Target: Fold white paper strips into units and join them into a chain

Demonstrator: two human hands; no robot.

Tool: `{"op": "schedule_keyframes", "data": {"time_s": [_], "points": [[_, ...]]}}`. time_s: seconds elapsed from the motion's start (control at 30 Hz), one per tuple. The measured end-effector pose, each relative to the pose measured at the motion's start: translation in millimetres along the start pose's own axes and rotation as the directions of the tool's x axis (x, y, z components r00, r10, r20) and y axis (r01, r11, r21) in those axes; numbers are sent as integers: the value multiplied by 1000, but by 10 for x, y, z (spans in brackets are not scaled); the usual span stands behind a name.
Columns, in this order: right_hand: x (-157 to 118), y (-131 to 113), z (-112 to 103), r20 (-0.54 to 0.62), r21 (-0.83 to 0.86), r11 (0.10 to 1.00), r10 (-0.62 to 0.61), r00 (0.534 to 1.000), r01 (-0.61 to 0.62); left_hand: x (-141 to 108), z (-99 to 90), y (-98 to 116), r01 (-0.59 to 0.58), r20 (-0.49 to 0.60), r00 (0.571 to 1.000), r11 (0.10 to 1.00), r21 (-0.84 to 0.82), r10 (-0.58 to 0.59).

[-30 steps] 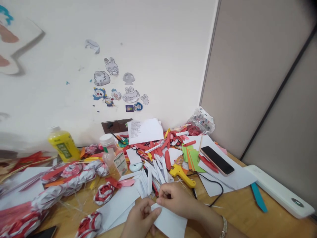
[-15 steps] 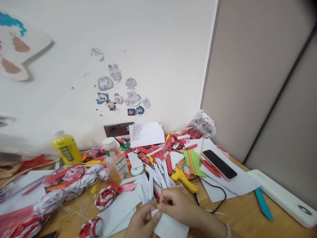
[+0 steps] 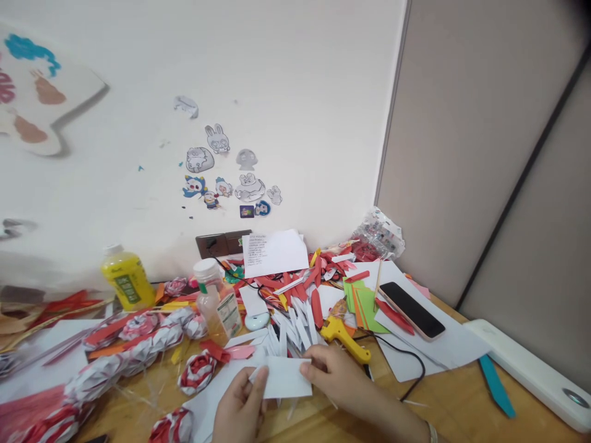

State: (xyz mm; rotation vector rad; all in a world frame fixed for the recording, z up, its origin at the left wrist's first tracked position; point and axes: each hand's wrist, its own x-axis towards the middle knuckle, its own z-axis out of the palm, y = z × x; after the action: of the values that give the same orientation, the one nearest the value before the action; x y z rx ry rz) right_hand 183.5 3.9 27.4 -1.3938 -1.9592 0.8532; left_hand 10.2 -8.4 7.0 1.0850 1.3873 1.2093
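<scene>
Between fingers (image 3: 258, 384) — white paper (image 3: 286, 379), long axis left-right.

Both hands I'm watching through the head camera are bare. The left hand (image 3: 237, 409) has slender fingers and a rounded thumb (image 3: 257, 389), and the near edge of my view cuts it off below the knuckles. The right hand (image 3: 335, 372) is similarly slim, and it leads into a smooth, uncovered forearm (image 3: 390, 410) that I can follow toward the near right. Across that forearm, right at the near edge, I make out a bracelet (image 3: 433, 433): a narrow, pale, silvery band. Only a short curve of it fits in my picture, too small and soft for me to read its links or pattern.
</scene>
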Motion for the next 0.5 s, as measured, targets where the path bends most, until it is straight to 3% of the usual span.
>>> {"op": "schedule_keyframes", "data": {"time_s": [0.2, 0.4, 0.5], "points": [[25, -6, 67, -62, 15, 998, 63, 996, -62, -44, 36, 15, 29, 79, 996, 999, -21, -27], [69, 78, 77, -194, 328, 945, 64, 979, 4, -75, 114, -64, -29, 209, 978, 997, 67, 15], [86, 94, 93, -210, 495, 869, 110, 971, 9, -61, 108, -85, -36, 210, 978, 994, 104, 13]]}}
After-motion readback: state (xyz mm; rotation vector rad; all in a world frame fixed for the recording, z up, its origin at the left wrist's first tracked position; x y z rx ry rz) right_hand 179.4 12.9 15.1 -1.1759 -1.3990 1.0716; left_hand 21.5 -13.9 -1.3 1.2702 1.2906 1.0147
